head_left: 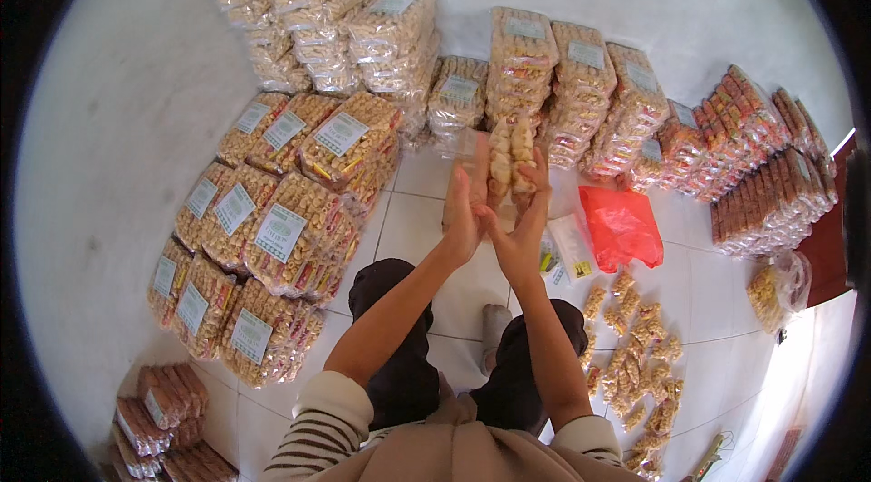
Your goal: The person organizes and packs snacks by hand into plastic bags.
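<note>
1. A person sits on a white tiled floor point(435, 191), knees drawn up, both arms raised in front of the chest.
2. The left hand point(464, 219) and right hand point(524, 228) meet around a clear bag of snack sticks point(508, 160), held upright in the air above the floor, between the knees and the stacked packets.
3. The left fingers are closed on the bag's left side; the right fingers point(540, 175) wrap its right side. Both hands grip it.
4. Judging by this, the step in hand is filling or settling the sticks in the bag; the next move likely calls for keeping the bag upright so nothing spills.
5. To the right of the person's legs, loose snack sticks point(635, 355) lie scattered on the floor, within reach.
6. A red plastic bag point(621, 226) lies just beyond them, with small clear wrappers point(567, 250) beside it.
7. Labelled packets of pale snacks point(272, 219) are piled at the left, more stacks point(562, 92) stand ahead, and darker reddish packets point(762, 164) sit at the right.
8. More brown packets point(163, 418) lie at lower left.
9. Nothing stands between the hands and the loose sticks; the piles crowd the floor all around.
</note>
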